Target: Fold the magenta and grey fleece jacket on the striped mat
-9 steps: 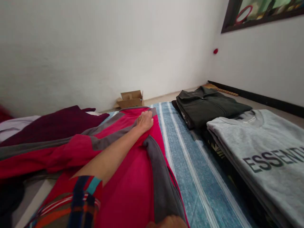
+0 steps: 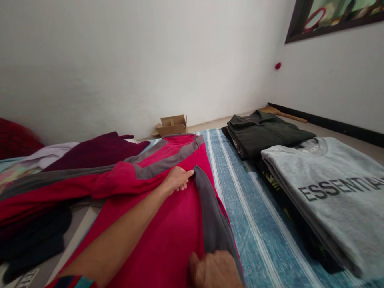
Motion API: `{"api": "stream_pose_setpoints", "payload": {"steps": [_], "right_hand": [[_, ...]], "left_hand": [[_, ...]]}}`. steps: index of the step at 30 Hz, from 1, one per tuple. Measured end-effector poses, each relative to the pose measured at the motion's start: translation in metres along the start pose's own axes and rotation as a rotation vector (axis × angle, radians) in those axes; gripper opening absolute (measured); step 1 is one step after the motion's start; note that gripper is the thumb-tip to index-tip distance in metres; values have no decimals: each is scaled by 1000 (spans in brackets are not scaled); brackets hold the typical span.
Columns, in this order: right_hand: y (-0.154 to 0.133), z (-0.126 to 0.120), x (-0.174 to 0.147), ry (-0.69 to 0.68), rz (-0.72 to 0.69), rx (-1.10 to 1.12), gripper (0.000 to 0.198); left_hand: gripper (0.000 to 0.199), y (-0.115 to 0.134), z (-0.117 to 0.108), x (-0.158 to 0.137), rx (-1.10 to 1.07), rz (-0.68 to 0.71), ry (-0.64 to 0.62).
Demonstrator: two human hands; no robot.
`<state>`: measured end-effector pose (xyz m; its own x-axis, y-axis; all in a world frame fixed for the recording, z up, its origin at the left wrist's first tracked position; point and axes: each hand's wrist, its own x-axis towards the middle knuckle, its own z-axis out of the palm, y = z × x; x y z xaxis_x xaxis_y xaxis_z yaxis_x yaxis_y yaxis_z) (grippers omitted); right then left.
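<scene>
A pink and grey long-sleeved top (image 2: 162, 236) lies partly folded on the striped blue sheet, one sleeve stretched out to the left. Over its middle is my left hand (image 2: 177, 179), fingers curled and thumb and forefinger pinching at the upper end of the grey folded panel. My right hand (image 2: 215, 269), at the bottom of the picture, is closed on the lower part of that grey panel; its fingertips are partly hidden. The collar end of the top points toward the wall.
Folded clothes are stacked on the right, with a grey T-shirt (image 2: 336, 176) and a dark green collared garment (image 2: 267, 132) on top. Maroon clothing (image 2: 99, 152) and dark clothing (image 2: 39, 240) lie left. A cardboard box (image 2: 171, 125) stands by the wall beyond the striped sheet (image 2: 240, 208).
My left hand has come back from near the collar to the top of the grey folded panel. My right hand shows more, still at the lower part. The view has shifted slightly left.
</scene>
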<state>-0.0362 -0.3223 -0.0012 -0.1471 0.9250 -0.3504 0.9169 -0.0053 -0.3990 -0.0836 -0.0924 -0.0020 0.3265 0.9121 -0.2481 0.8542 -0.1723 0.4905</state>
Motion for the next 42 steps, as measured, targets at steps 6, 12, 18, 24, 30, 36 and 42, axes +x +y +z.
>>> {"api": "stream_pose_setpoints", "payload": {"steps": [6, 12, 18, 24, 30, 36, 42], "right_hand": [[-2, -9, -8, 5, 50, -28, 34], [21, -18, -25, 153, -82, 255, 24], [13, -12, -13, 171, -171, 271, 27], [-2, 3, -4, 200, -103, 116, 28], [-6, 5, 1, 185, -96, 70, 28], [-11, 11, -5, 203, -89, -3, 25], [-16, 36, -29, 420, -109, -17, 14]], "left_hand": [[26, -1, 16, -22, -742, -275, -197], [7, 20, 31, -14, -991, -227, -79], [28, 3, 35, -10, -999, -164, 202], [33, -12, 34, -12, -1041, -156, 206], [21, -6, 32, -19, -1031, -202, 31], [29, -10, 30, -42, -935, -210, -211], [25, -9, 43, -46, -965, -147, -84]]}}
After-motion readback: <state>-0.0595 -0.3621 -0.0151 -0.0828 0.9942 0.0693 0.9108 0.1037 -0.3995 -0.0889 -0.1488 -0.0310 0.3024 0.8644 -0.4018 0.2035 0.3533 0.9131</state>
